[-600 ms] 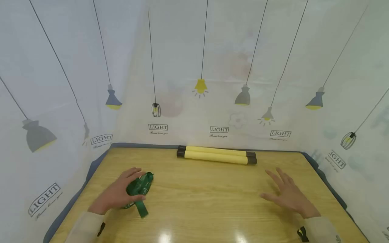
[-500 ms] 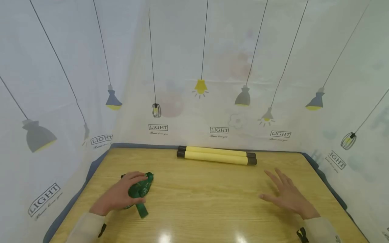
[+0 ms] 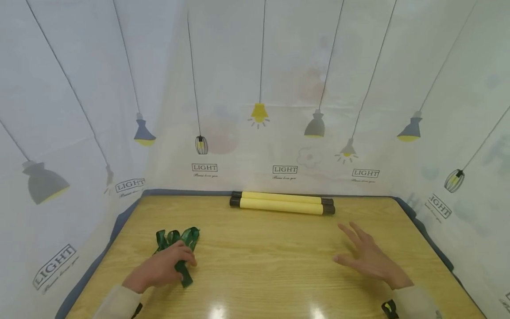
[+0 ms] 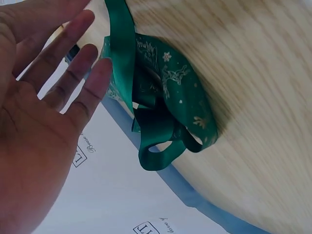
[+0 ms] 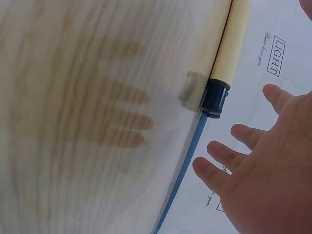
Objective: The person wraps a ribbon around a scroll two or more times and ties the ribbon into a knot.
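A green ribbon (image 3: 190,237) with pale printed figures lies in loose loops on the left part of the table. Over its near part is my left hand (image 3: 161,269), fingers bent a little, with the ribbon's tail showing between thumb and fingers. The left wrist view has the fingers extended beside the ribbon (image 4: 187,92), without a visible grip on it. My right hand (image 3: 368,260) hovers above the right side of the table, fingers spread and nothing in it; the right wrist view also has this hand (image 5: 273,170) with fingers apart.
Two yellow rods (image 3: 280,205) with black ends lie side by side at the back edge of the wooden table (image 3: 255,257). White cloth (image 3: 239,88) printed with hanging lamps surrounds the back and sides. Dark blue edging (image 3: 185,192) borders the tabletop.
My left hand has moved nearer to me and its fingers have bent more, uncovering the ribbon's far loops. The right hand stays spread, with a slight shift left along with the whole view.
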The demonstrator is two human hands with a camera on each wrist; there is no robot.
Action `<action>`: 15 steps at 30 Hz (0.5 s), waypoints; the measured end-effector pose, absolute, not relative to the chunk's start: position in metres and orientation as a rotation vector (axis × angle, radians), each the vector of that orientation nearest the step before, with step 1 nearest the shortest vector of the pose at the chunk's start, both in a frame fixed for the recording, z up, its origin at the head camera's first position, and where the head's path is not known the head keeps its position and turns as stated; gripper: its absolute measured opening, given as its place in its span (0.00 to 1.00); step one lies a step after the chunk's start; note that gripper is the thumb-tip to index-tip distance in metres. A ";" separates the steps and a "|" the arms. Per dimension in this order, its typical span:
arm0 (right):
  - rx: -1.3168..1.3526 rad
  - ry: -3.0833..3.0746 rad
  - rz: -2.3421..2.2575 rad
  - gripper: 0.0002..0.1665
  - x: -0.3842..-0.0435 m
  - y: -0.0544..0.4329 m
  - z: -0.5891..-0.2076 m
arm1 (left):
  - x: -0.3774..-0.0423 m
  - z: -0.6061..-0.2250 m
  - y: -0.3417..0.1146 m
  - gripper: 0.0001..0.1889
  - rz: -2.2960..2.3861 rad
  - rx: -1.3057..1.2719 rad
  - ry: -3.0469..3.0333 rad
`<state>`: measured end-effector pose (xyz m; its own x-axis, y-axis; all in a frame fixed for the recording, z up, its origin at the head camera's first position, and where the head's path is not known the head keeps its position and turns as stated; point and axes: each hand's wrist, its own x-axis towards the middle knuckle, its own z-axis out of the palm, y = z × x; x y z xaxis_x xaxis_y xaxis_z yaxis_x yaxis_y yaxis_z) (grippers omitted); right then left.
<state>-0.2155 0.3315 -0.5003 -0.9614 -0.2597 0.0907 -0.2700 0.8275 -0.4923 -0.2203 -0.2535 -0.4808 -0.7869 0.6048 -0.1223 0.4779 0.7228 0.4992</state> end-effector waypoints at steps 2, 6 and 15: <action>0.445 -2.983 0.842 0.55 -0.214 0.328 -0.500 | -0.219 -0.483 -0.255 0.26 0.653 0.860 2.643; 0.461 -2.981 0.872 0.54 -0.211 0.321 -0.501 | -0.217 -0.487 -0.256 0.30 0.611 0.896 2.670; 0.480 -2.952 0.951 0.54 -0.206 0.311 -0.504 | -0.218 -0.487 -0.248 0.20 0.487 0.942 2.762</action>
